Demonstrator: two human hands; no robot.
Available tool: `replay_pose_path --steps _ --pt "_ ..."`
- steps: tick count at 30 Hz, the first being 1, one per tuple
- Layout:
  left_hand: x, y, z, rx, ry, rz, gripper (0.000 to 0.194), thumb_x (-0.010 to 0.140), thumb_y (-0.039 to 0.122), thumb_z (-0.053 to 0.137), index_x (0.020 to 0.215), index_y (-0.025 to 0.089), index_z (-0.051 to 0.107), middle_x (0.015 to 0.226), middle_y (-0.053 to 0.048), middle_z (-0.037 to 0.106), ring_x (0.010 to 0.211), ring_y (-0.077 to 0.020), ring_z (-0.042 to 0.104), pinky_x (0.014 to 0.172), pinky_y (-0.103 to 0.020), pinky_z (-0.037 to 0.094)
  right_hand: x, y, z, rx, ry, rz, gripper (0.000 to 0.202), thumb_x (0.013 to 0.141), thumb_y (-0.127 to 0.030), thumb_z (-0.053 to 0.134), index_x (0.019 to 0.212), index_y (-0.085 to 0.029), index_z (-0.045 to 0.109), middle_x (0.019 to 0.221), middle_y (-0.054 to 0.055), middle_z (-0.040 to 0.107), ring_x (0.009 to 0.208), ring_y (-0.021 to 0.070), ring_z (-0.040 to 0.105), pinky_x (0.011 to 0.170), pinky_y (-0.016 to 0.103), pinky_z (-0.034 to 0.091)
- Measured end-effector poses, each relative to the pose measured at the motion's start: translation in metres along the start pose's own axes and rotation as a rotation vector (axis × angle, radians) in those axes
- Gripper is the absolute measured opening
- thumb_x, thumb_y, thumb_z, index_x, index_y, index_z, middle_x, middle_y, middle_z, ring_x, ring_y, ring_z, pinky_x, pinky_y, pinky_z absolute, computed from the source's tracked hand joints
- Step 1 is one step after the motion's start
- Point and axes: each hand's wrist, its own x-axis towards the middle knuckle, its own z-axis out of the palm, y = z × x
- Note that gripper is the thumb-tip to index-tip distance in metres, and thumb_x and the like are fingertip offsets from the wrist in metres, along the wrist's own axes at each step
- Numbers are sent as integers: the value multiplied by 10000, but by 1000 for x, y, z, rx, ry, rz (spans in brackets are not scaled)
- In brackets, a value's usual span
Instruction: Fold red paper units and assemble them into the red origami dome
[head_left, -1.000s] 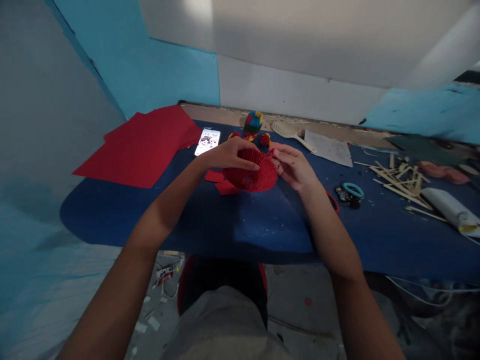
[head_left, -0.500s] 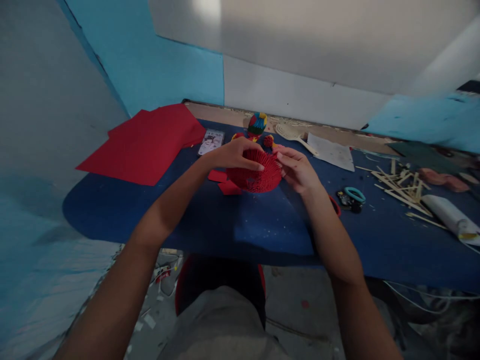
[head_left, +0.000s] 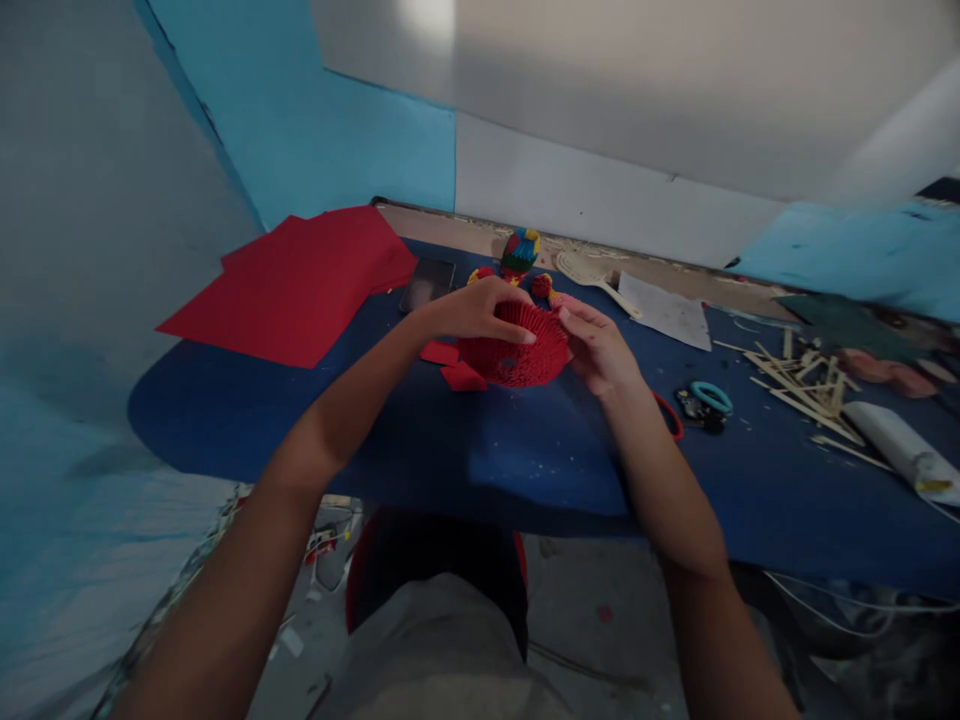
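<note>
A round, ridged red paper piece (head_left: pixel 525 362) is between my two hands above the blue table. My left hand (head_left: pixel 487 308) grips its upper left side, the thumb lying across the top and the other fingers behind. At its right edge my right hand (head_left: pixel 596 340) pinches the rim between thumb and fingers; the fingertips are partly hidden. Small red paper pieces (head_left: pixel 463 377) lie just left of it. Behind the hands stands a multicoloured folded-paper figure (head_left: pixel 520 253) in red, yellow, blue and green.
Large red sheets (head_left: pixel 300 290) and a dark-screened phone (head_left: pixel 427 285) lie at left. Rightward are a pale slotted spatula (head_left: pixel 592 275), a white paper (head_left: pixel 666 310), a teal ring (head_left: pixel 711 397), thin wooden sticks (head_left: pixel 814 385) and a white roll (head_left: pixel 896 445). The blue table (head_left: pixel 405 450) has a rounded left end.
The whole view has shifted slightly. The phone screen, lit with a picture before, is dark now. Both hands keep nearly the same hold on the red paper piece.
</note>
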Motion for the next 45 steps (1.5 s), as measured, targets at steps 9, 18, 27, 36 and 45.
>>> replay_pose_path --steps 9,18,27,36,45 --pt "0 2 0 52 36 28 349 757 450 670 833 110 693 742 -14 668 683 -113 574 623 -212 405 3 10 -7 -167 -3 -80 229 746 -439 725 925 -296 721 987 24 748 853 213 704 781 414 578" --pt "0 2 0 59 6 0 354 757 451 669 875 119 702 814 -30 705 742 -129 617 677 -220 437 -1 2 0 -115 46 -32 247 655 -417 790 853 -278 741 921 28 743 818 194 683 735 364 568" --pt "-2 7 0 18 -29 -18 350 758 429 677 897 110 708 823 -37 712 738 -138 619 684 -238 444 -3 -20 -4 -146 -49 22 260 513 -368 879 719 -264 758 745 -21 701 636 100 598 607 255 492" --pt "0 3 3 67 -31 -18 350 768 427 679 935 121 710 887 -51 721 803 -144 628 727 -239 444 -15 -28 2 -450 -125 -273 192 651 -341 810 795 -231 744 776 5 727 700 132 652 713 303 527" --pt "-2 5 3 85 -33 -80 440 696 503 729 535 153 515 519 50 402 507 -67 355 498 -235 252 -18 -19 7 -413 -56 -313 227 636 -377 804 788 -240 705 751 2 725 698 153 660 714 336 537"
